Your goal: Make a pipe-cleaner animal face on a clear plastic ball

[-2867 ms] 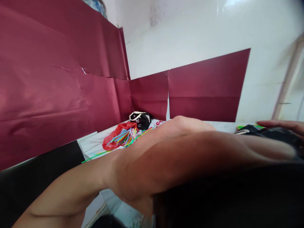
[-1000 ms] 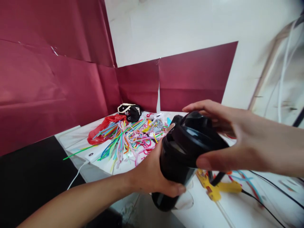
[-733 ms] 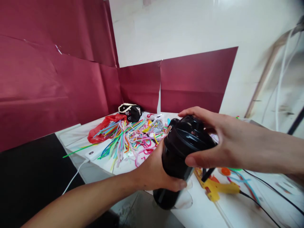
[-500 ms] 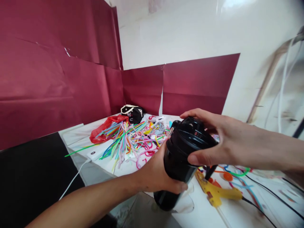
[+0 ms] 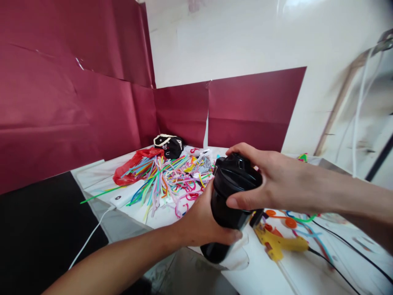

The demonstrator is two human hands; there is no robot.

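A glossy black tumbler [image 5: 225, 215] with a black lid [image 5: 238, 178] is held up over the table's front edge, leaning slightly. Around its body wraps my left hand [image 5: 205, 219], thumb across the near side. My right hand [image 5: 259, 176] grips the lid from the right, thumb in front and fingers over the far side. The lid sits on the tumbler. To the right of it, a yellow glue gun [image 5: 279, 243] lies on the table, with a black cord running off.
Colourful pipe cleaners [image 5: 158, 176] are heaped beside a red plastic bag [image 5: 125, 168]. A black pouch [image 5: 168, 145] sits in the back corner. A white power strip [image 5: 124, 198] with a cable lies at the left edge. Orange coils [image 5: 290, 222] lie beyond the glue gun.
My right hand has shifted left with the lid, and the tumbler stands a little more upright and slightly higher. Both hands keep their hold. The view has shifted slightly.
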